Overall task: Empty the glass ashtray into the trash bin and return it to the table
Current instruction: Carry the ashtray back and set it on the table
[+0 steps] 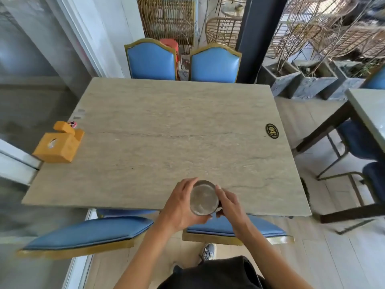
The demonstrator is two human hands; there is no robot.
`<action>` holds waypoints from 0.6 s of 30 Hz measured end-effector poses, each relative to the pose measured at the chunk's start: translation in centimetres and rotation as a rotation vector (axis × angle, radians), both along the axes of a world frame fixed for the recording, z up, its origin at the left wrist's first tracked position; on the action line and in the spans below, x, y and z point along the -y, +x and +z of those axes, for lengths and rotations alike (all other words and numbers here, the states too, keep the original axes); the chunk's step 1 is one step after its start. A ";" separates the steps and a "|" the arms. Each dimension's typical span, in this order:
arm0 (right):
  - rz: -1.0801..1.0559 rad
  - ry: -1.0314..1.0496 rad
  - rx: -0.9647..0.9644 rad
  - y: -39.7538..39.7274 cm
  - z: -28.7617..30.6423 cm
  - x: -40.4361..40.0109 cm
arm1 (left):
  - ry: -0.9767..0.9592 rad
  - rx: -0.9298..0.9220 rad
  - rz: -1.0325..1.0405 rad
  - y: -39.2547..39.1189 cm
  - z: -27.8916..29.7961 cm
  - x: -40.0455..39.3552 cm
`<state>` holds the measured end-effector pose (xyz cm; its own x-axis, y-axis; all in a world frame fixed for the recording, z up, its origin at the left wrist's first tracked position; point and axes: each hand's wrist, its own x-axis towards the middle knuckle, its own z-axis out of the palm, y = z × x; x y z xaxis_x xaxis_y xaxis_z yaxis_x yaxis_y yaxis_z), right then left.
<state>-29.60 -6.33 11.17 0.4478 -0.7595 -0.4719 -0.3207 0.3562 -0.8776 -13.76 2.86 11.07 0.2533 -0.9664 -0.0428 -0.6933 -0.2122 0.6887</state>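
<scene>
The round glass ashtray (203, 198) is at the near edge of the stone-topped table (162, 130), right in front of me. My left hand (180, 205) cups its left side with fingers curled round the rim. On the opposite side, my right hand (228, 202) grips its right edge. Both hands hold the ashtray; I cannot tell whether it rests on the tabletop or hovers just above it. Its inside looks greyish and cloudy. No trash bin is in sight.
An orange tissue box (58, 144) stands at the table's left edge. A black oval number plate (272, 131) lies near the right edge. Blue chairs (152, 59) stand at the far side and under the near edge (87, 232). Concrete planters (308, 80) and another table (368, 109) are to the right.
</scene>
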 end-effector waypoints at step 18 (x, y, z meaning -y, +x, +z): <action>0.080 -0.053 -0.214 7.5 -4.1 6.8 | 0.332 0.171 0.058 11.8 -8.0 8.0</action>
<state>-22.12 -13.12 7.11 0.4014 -0.7517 -0.5232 -0.5272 0.2775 -0.8032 -1.95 -5.10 3.09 0.3375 -0.8909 -0.3040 -0.7727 -0.4466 0.4510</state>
